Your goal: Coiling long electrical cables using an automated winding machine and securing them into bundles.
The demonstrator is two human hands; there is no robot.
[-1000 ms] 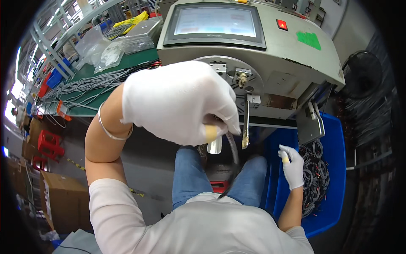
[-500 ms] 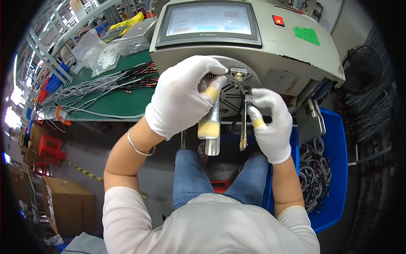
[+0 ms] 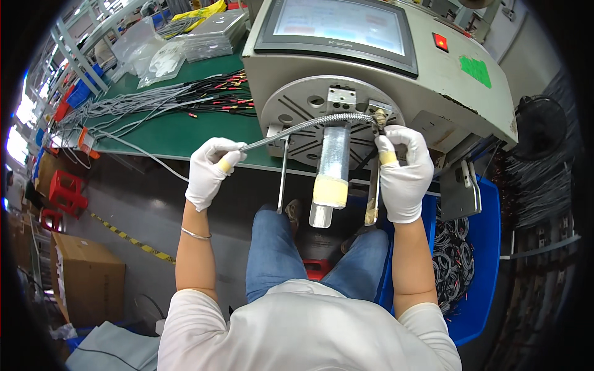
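- Here's my left grip (image 3: 209, 173), a white-gloved hand out to the left of the machine, thumb and forefinger pinched closed on one end of a grey braided cable (image 3: 309, 125).
- And that cable, what a line it takes: rising from my left fingers, bowing gently across the front of the slotted metal disc (image 3: 291, 102), and meeting the brass-coloured fitting (image 3: 380, 116) on the disc's right side.
- Over on the other flank, my right grip (image 3: 406, 176), gloved in white too, has its fingertips bunched just below that fitting; a dark piece runs down there, but the fingers cover the spot, so I can't tell what they have hold of.
- Yellow tape wraps both thumbs.
- Between my hands, the silver cylinder (image 3: 334, 154) juts out toward me with a yellow band (image 3: 330, 190) around its near end; the cable crosses by its far end, and whether the two touch I can't tell.
- Flanking it, a slim metal rod (image 3: 283, 179) on the left and a flat bar (image 3: 372, 201) on the right, right beside my right fingers.
- Up top, the touchscreen (image 3: 340, 25) is lit, and so is the red switch (image 3: 440, 42).
- Off to the left, grey cables (image 3: 148, 102) with dark ends sprawl across the green tabletop (image 3: 139, 145).
- Down right, coiled cables (image 3: 450, 260) sit in the blue bin (image 3: 490, 247).
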